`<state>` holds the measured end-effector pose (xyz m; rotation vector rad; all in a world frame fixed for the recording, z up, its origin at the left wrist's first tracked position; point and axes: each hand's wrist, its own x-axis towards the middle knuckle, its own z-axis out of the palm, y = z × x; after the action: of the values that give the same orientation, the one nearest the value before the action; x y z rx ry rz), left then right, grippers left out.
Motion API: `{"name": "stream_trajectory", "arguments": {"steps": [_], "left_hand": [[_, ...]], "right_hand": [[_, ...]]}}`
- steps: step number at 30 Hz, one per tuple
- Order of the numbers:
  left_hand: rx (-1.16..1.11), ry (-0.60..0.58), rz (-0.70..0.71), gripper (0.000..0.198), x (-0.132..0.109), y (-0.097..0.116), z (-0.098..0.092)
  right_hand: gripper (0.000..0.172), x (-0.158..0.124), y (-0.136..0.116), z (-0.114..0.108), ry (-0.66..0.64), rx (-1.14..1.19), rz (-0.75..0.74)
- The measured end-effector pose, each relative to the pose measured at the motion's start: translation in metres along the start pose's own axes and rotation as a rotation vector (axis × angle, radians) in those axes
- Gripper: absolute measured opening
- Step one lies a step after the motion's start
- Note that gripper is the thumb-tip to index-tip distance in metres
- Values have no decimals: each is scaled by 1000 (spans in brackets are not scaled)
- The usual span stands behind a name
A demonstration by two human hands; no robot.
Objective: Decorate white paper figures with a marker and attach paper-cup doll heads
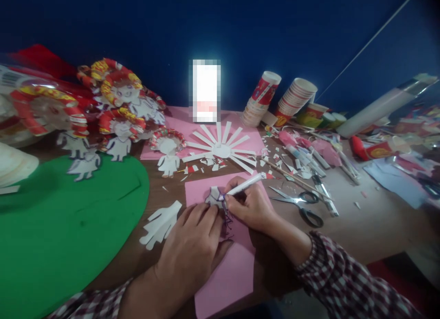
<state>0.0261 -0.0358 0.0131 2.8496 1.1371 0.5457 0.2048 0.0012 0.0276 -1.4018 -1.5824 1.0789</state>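
My right hand [252, 204] grips a white marker pen [248, 182], its purple-stained tip on a small white paper figure [216, 194]. Purple outline shows along the figure's edge. My left hand [197, 239] lies palm down over the figure's lower part, fingers flat and close together, hiding much of it. Under both is a pink paper sheet [223, 287] with dark purple pen strokes beside my left fingers. Left of that hand lies a plain white paper cutout [161, 223], partly covered by it. Black-handled scissors [299, 202] rest right of my right hand, blades apart.
A green round board [103, 209] fills the left side, with outlined paper figures [118, 142] at its far edge. A white paper-cup sunburst [222, 150], paper scraps, stacked paper cups [264, 94], several markers [304, 156] and a thin stick [292, 176] lie beyond my hands.
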Motion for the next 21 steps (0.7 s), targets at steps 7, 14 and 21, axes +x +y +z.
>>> {"name": "stream_trajectory", "arguments": {"steps": [7, 14, 21], "left_hand": [[-2, 1, -16, 38, 0, 1, -2], [6, 21, -30, 35, 1, 2, -2], [-23, 3, -45, 35, 1, 1, 0]], "right_hand": [[8, 2, 8, -4, 114, 149, 7], [13, -1, 11, 0, 99, 16, -29], [9, -2, 10, 1, 132, -40, -58]]}}
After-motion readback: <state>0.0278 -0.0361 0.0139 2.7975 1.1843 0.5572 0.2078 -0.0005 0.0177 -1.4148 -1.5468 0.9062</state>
